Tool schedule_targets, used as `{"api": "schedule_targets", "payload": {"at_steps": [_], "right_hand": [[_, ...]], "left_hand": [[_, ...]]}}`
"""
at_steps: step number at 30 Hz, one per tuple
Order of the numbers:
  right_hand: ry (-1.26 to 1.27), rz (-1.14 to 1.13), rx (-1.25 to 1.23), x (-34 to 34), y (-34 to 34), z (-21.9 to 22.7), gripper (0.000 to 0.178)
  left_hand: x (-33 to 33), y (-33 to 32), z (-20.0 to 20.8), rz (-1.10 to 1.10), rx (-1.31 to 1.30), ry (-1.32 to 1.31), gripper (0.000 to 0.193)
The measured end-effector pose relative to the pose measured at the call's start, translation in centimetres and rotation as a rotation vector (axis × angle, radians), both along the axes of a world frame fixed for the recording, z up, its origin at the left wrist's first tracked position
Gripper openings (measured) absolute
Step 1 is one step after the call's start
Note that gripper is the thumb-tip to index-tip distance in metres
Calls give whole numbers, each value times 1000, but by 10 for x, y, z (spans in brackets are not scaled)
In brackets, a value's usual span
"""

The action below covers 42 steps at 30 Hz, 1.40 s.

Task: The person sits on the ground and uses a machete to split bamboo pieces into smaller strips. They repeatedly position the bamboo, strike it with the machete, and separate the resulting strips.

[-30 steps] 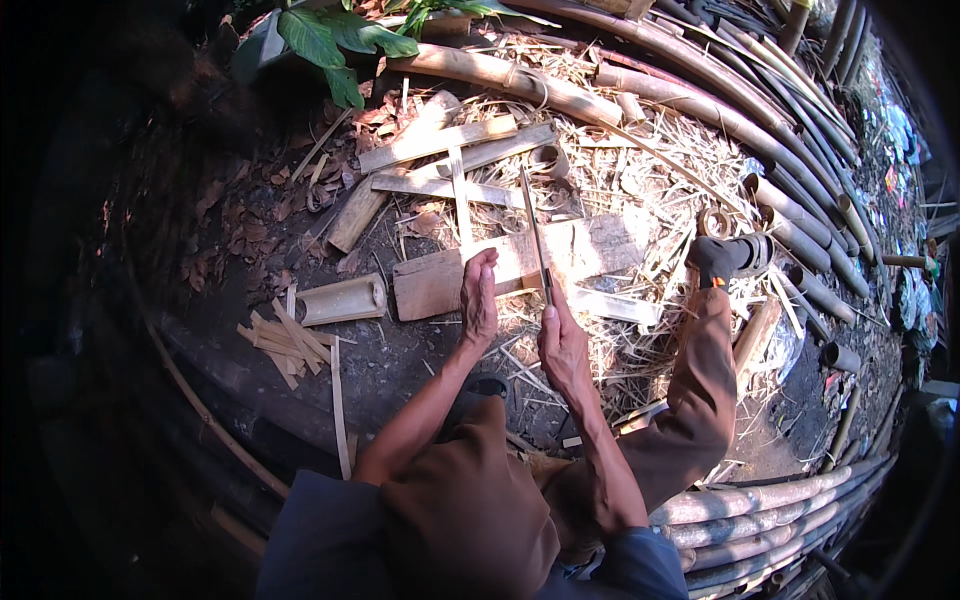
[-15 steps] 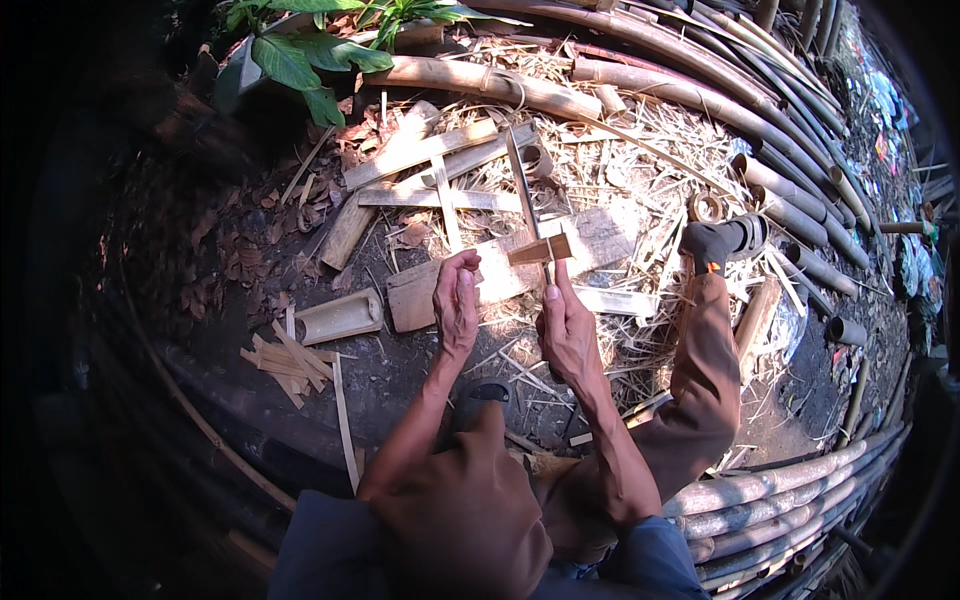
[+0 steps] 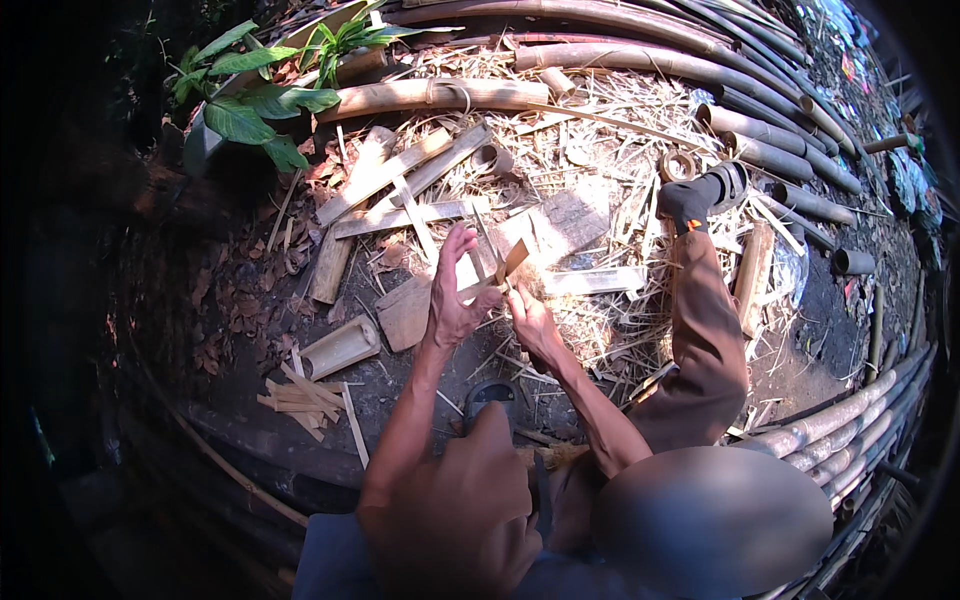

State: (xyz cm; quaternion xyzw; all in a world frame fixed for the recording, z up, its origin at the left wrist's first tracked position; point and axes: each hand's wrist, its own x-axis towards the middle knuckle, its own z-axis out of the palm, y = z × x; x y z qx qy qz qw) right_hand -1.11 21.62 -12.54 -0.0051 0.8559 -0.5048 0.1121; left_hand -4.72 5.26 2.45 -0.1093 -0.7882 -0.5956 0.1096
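My right hand (image 3: pixel 534 325) is closed around the handle of a long knife. Its narrow blade (image 3: pixel 484 238) points away and leans left above a thick wooden board (image 3: pixel 580 222). A short piece of split bamboo (image 3: pixel 515 257) sits crosswise on the blade, just beyond my right fingers. My left hand (image 3: pixel 453 295) is open beside it, fingers raised and apart, thumb stretched toward the bamboo piece; whether the thumb touches it I cannot tell.
Split bamboo slats (image 3: pixel 385 178) and shavings lie beyond the board. A half bamboo tube (image 3: pixel 341 348) and a pile of short strips (image 3: pixel 305 398) lie left. Bamboo poles (image 3: pixel 850 425) are stacked right. My outstretched foot (image 3: pixel 690 200) is at right; a blurred oval covers the lower right.
The knife has swung to lean left, and the bamboo piece on it has tilted. My left hand has opened and come closer to the piece. The view has shifted slightly.
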Motion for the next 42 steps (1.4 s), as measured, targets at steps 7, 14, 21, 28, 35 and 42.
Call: {"api": "schedule_targets", "payload": {"at_steps": [7, 14, 21, 28, 35, 42], "right_hand": [[-127, -51, -111, 24, -28, 73, 58], [-16, -57, 4, 31, -31, 79, 44], [-230, 2, 162, 35, -32, 18, 50], [-52, 2, 63, 42, -32, 17, 46], [-52, 50, 44, 34, -26, 4, 39], [-138, 43, 8, 27, -21, 20, 31]], "left_hand": [[-12, -7, -28, 175, -3, -119, 25], [0, -1, 13, 51, -127, -7, 31], [0, 5, 14, 129, 151, -83, 36], [12, -18, -1, 234, -45, -110, 39], [15, -9, -7, 357, -55, 23, 26], [6, -1, 0, 288, -176, -15, 22]]}}
